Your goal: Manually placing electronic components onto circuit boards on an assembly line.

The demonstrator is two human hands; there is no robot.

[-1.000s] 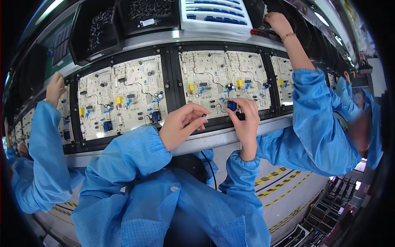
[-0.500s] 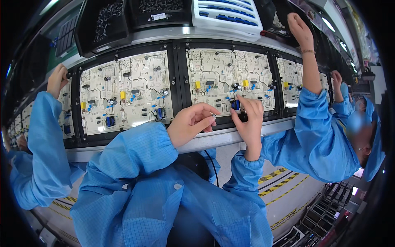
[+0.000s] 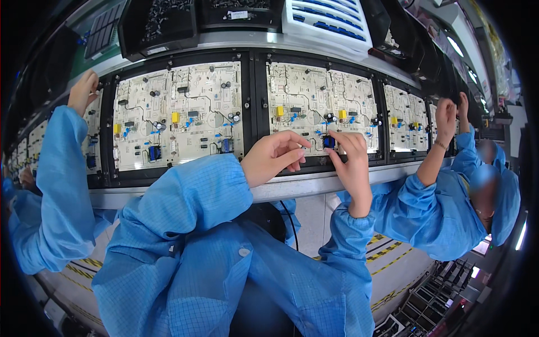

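Observation:
In front of me lies a pale circuit board (image 3: 292,90) in a black frame, set with yellow blocks, blue parts and dark cylinders. At its near edge a blue transformer-like component (image 3: 328,141) stands on the board, with the thumb and index finger of my right hand (image 3: 353,168) closed at its side. My left hand (image 3: 275,158) hovers just left of it over the near rim, fingers curled and thumb pressed to fingertips. Whatever sits in that pinch is too small to name.
Black bins of small dark parts (image 3: 163,25) and a white foam tray with blue parts (image 3: 328,25) stand behind the boards. Another framed circuit board (image 3: 205,90) lies to the left. Co-workers' hands (image 3: 84,92) (image 3: 445,121) are on both sides. A metal rail (image 3: 281,188) runs along the front.
The whole view has shifted slightly. The right-hand co-worker's raised arm has come down from the bins toward the boards. My hands keep nearly the same pose by the blue component.

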